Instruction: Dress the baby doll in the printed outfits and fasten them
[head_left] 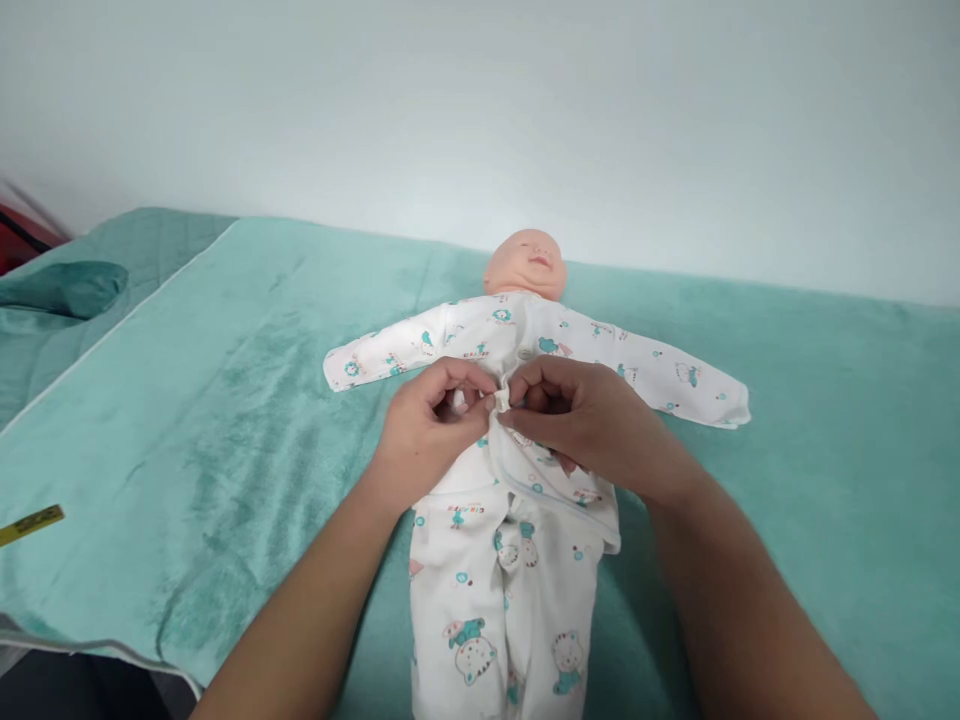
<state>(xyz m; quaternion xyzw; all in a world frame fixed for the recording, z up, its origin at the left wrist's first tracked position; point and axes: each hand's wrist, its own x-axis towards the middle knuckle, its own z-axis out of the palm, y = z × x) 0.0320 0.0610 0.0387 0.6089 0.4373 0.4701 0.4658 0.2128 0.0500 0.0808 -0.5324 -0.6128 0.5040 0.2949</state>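
Observation:
A baby doll lies on its back, dressed in a white baby shirt with a teal animal print. Matching baby trousers cover its legs. Over the middle of the shirt front, my left hand pinches one edge between thumb and fingers. Directly opposite, my right hand pinches the other edge, and the fingertips of both nearly meet at a small pale fastening. Higher up the front, a button shows near the chest. Both sleeves are spread out to the sides.
Teal plush cloth lies under the doll, with wrinkles on the left. A quilted green cover is at the far left. Near the left edge is a yellow strip. A pale wall rises behind.

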